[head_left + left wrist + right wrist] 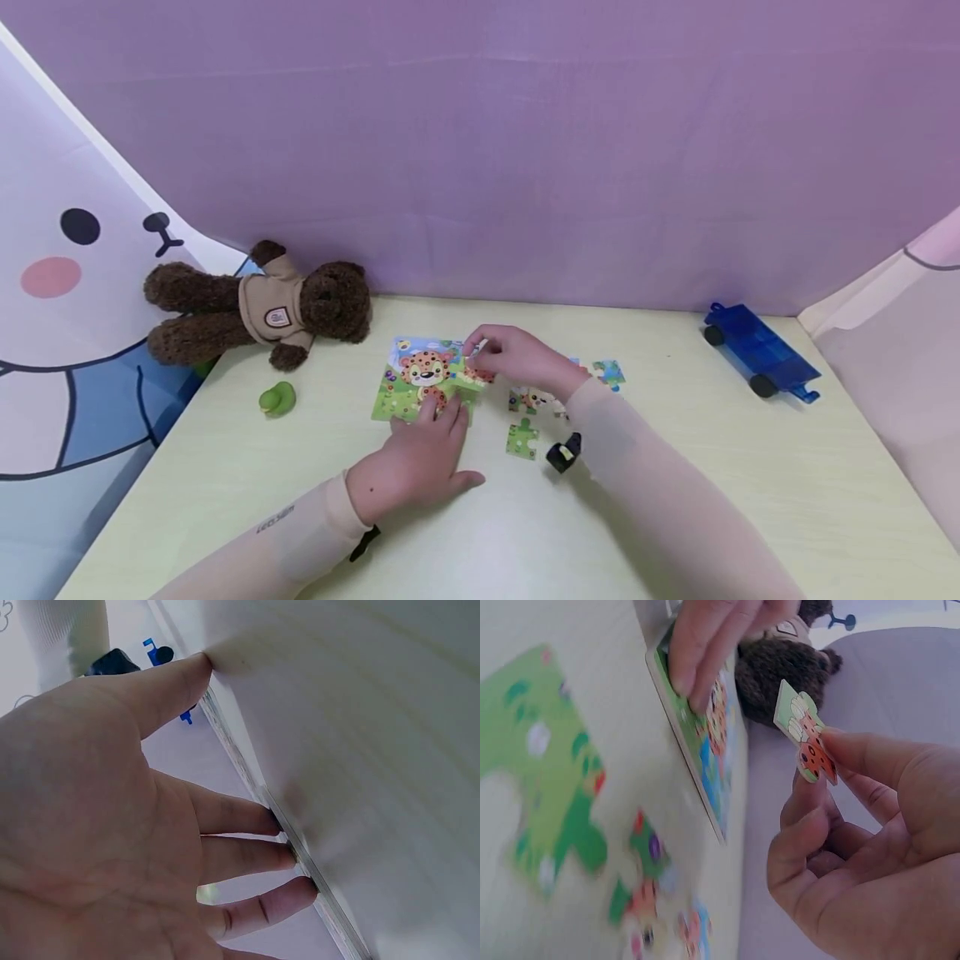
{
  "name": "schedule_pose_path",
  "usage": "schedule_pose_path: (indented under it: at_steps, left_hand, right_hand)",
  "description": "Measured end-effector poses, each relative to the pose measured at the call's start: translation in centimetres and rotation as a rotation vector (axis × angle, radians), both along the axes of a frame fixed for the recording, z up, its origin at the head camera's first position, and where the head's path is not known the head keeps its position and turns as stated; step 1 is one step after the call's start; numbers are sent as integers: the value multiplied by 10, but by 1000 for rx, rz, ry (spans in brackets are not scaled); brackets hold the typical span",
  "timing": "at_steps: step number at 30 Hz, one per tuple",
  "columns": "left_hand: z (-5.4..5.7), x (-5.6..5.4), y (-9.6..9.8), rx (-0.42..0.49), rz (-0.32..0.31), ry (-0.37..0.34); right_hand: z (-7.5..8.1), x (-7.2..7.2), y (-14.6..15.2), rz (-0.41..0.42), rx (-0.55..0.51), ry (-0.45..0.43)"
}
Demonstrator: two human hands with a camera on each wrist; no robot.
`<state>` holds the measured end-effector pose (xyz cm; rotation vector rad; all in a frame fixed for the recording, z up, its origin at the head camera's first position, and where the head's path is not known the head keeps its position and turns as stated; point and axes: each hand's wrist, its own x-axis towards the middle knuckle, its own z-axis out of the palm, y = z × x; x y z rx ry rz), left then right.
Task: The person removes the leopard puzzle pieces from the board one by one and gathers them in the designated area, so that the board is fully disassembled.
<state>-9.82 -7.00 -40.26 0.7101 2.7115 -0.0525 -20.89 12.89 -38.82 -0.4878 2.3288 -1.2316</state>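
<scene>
My right hand (517,358) is raised over the right side of a leopard picture (426,367) on the table. Between thumb and fingers it pinches a small jigsaw puzzle piece (806,735), orange with dark spots, cream and green, held off the table. My left hand (420,467) lies with its fingers extended, fingertips on the lower edge of the picture and thumb spread to the right. Its palm and fingers (240,855) show from below in the left wrist view. Right of the picture lies a loose green puzzle piece (522,439).
More loose puzzle pieces (609,373) lie under and beyond my right forearm. A brown teddy bear (273,308) lies at the back left, with a green toy duck (278,400) before it. At the right stands a blue toy wagon (761,350). A purple cloth (525,167) hangs behind the table.
</scene>
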Motion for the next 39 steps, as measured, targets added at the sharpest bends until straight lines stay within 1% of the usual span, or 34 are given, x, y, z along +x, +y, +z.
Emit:
schedule_pose_path:
  at_steps: [4, 10, 15, 20, 25, 30, 34, 39]
  left_hand:
    - [-2, -1, -1, 3, 1, -9]
    - [-4, -1, -1, 17, -8, -9]
    - [-5, 0, -1, 22, -1, -20]
    - [-4, 1, -1, 16, 2, -16]
    - [-4, 0, -1, 13, -7, -5]
    - [-3, 0, -1, 12, -6, -5]
    - [-1, 0, -1, 18, -4, -6]
    - [0, 2, -1, 26, -1, -11]
  right_hand:
    - [4, 10, 26, -20, 4, -12]
    - [-1, 29, 71, -51, 17, -31]
    - [-7, 47, 103, -37, 23, -44]
    - [-11, 61, 124, -16, 27, -51]
    - [-10, 74, 138, -8, 26, -50]
    - [-12, 79, 142, 12, 25, -71]
    - [-18, 81, 142, 31, 24, -86]
    - [-27, 83, 137, 45, 29, -97]
